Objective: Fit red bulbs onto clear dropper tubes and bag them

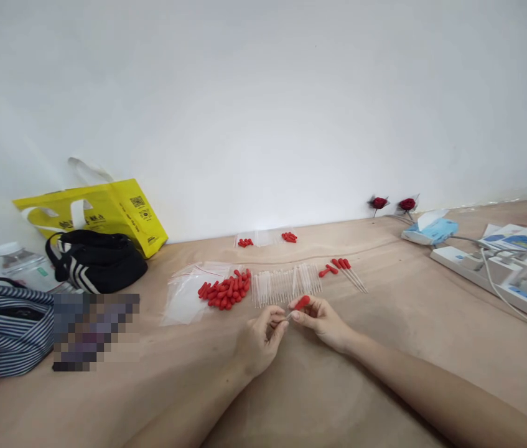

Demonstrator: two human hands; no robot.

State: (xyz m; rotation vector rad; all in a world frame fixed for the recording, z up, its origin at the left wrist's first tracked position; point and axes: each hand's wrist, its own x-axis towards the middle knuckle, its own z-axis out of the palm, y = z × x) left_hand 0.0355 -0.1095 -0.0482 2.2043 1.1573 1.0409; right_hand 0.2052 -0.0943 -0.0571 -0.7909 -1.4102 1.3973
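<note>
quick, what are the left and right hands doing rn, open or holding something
Left hand: closed, pinching a thin clear tube.
Right hand: closed, holding a red bulb.

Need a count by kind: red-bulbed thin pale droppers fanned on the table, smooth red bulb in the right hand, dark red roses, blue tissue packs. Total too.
Fanned red-bulbed droppers: 3
Smooth red bulb in right hand: 1
Dark red roses: 2
Blue tissue pack: 1
Total: 7
</note>
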